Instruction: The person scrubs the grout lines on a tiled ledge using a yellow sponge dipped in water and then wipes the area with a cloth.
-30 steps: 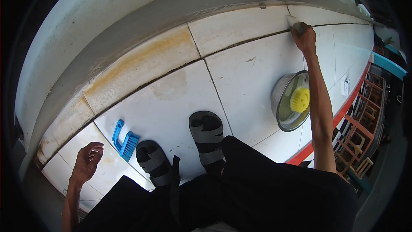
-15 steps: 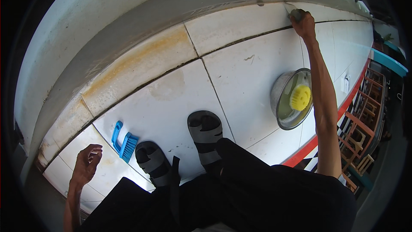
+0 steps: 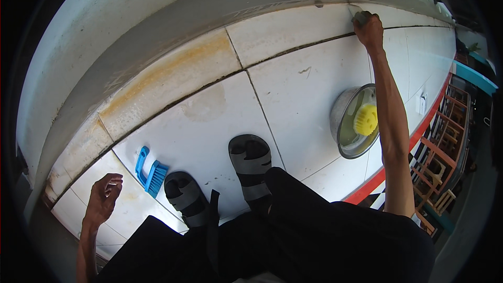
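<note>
By the wall [image 3: 209, 8]: right hand [image 3: 370, 32] (gripping tool [image 3: 359, 17]).

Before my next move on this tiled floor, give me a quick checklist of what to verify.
1. Right hand gripping the scraper: ok, fingers closed around its handle.
2. Blade pressed on the tiles: cannot tell, contact is too small to see.
3. Left hand free: ok, empty beside the blue brush.
4. Yellow scrubber inside the bowl: ok.
5. Bowl clear of the right forearm: cannot tell, the forearm overlaps it in view.
6. Tiles unstained: not ok, an orange-brown stain shows.
</note>
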